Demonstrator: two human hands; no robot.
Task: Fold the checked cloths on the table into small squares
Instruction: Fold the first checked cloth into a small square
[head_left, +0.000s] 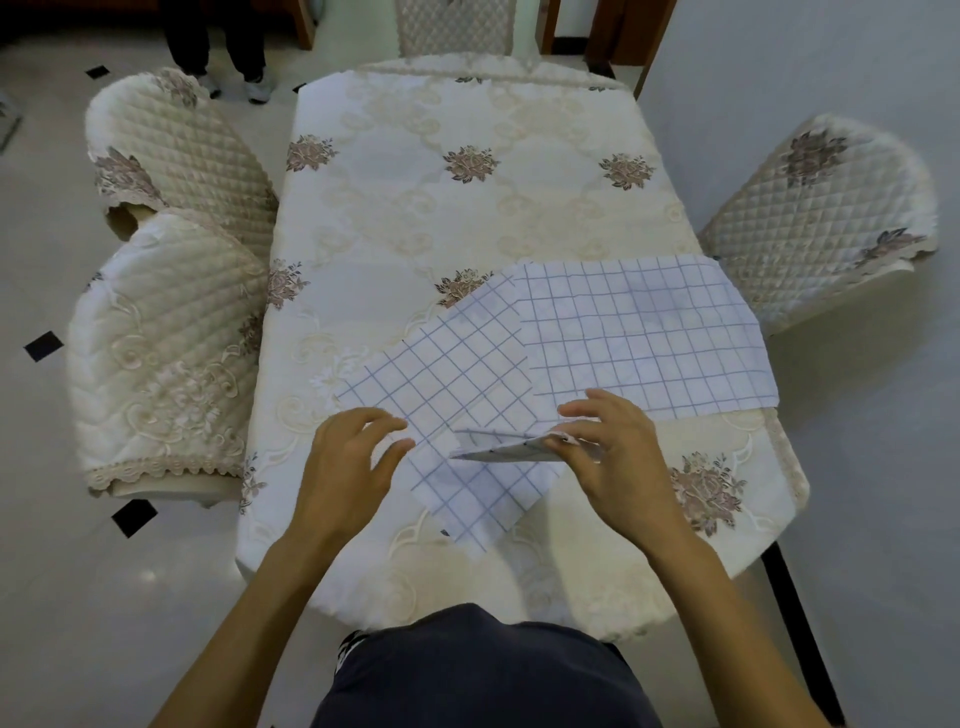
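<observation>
Two white cloths with blue checks lie on the table (467, 208). The near cloth (447, 374) sits turned like a diamond at the front middle. My right hand (613, 452) pinches one corner of it, lifted and folded over toward the left. My left hand (353, 457) hovers over the cloth's left part with fingers loosely curled, holding nothing. The second cloth (649, 327) lies flat to the right, its edge over the near cloth and its far side reaching the table's right edge.
The table wears a cream cover with flower prints. Quilted chairs stand at the left (171, 338), far left (176, 150), right (826, 218) and far end (457, 26). A person's legs (218, 47) are on the floor at the far left.
</observation>
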